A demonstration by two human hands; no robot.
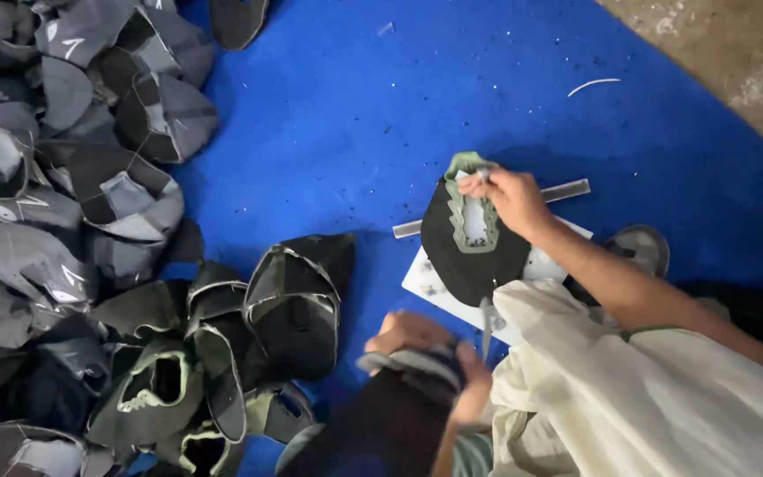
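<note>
A black shoe upper with pale green trim around its opening lies on a white board. My right hand pinches the green trim at the upper's top edge. My left hand, lower down and nearer my body, is closed on a dark piece with a grey rim. A thin grey tool sticks up between the left hand and the board. My lap, in pale cloth, fills the lower right.
A big heap of grey and black shoe uppers covers the left of the blue mat. Green-trimmed uppers lie lower left, with one black upper beside my left hand. A metal strip lies behind the board. Bare concrete lies top right.
</note>
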